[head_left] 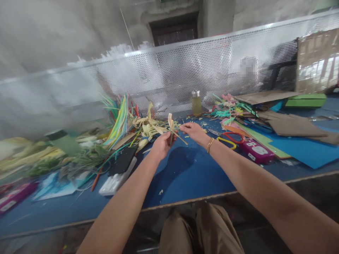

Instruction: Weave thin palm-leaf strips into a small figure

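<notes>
My left hand (162,145) is closed around the base of a pale, dried-husk-like strip piece (171,121), which stands upright out of the fingers. A thin yellowish strip (183,139) slants down to the right from that hand. Just to the right, my right hand (195,132) has its thumb and fingertips pinched together, a small gap from the piece. What the pinch holds, if anything, is too small to make out. Behind my left hand lies a heap of pale husk-like strips (148,128).
Scissors with red and yellow handles (233,137) and a purple box (256,151) lie right. A bottle of yellowish liquid (196,105) stands by the perforated metal panel (185,67). Left are colourful stems (120,120), a black phone-like slab (123,160) and a white case (116,181).
</notes>
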Demonstrator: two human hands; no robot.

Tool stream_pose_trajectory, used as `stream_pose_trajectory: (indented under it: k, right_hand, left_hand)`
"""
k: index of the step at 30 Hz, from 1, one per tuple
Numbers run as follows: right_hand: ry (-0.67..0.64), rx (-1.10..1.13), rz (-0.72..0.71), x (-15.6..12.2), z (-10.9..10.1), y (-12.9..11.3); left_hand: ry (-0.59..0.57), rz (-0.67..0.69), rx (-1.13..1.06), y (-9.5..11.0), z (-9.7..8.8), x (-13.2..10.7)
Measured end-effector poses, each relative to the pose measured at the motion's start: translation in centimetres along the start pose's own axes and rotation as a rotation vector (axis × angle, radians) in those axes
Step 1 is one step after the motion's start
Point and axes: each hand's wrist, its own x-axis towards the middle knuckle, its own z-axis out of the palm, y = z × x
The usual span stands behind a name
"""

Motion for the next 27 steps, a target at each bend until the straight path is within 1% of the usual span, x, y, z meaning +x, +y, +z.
stream_pose_trajectory:
  k: [4,9,11,13,15,17,19,20,21,23,27]
  right_hand:
    - [0.093,-0.237,-0.102,0.2,-0.6,0.0]
    - [0.108,-0.469,-0.247,-0.4,-1.3,-0.6]
    - [0.128,-0.538,-0.269,-0.6,-1.5,-1.0]
    - [0.145,-0.600,-0.269,-0.6,-1.7,-1.7]
    - [0.104,-0.660,-0.267,-0.7,-1.9,-2.7]
    - [-0.004,-0.717,-0.277,-1.3,-2.2,-3.8]
    - [-0.095,-0.774,-0.297,-2.7,-2.7,-4.7]
    - [-0.106,-0.805,-0.311,-3.7,-3.0,-4.9]
    - [-0.092,-0.838,-0.327,-4.9,-3.3,-4.9]
    - [-0.011,-0.896,-0.335,-7.8,-3.8,-4.5]
    - [0.116,-0.992,-0.316,-13.4,-4.2,-2.7]
  left_hand:
    - [0.000,-0.041,-0.068,-0.1,-0.1,0.1]
    - [0.024,-0.104,-0.113,0.2,0.0,0.0]
    - [0.014,-0.120,-0.101,0.3,0.0,0.0]
    - [-0.004,-0.099,-0.086,0.3,-0.1,-0.1]
    - [-0.022,-0.052,-0.074,0.1,-0.3,0.0]
    - [-0.055,-0.013,-0.056,-0.2,-0.4,0.0]
    - [-0.095,0.011,-0.031,-0.5,-0.4,0.1]
    - [-0.105,0.026,-0.010,-0.6,-0.3,0.1]
    - [-0.104,0.042,0.017,-0.7,-0.2,0.2]
    - [-0.070,0.065,0.076,-0.5,0.4,0.4]
    - [-0.014,0.138,0.144,0.3,1.8,0.0]
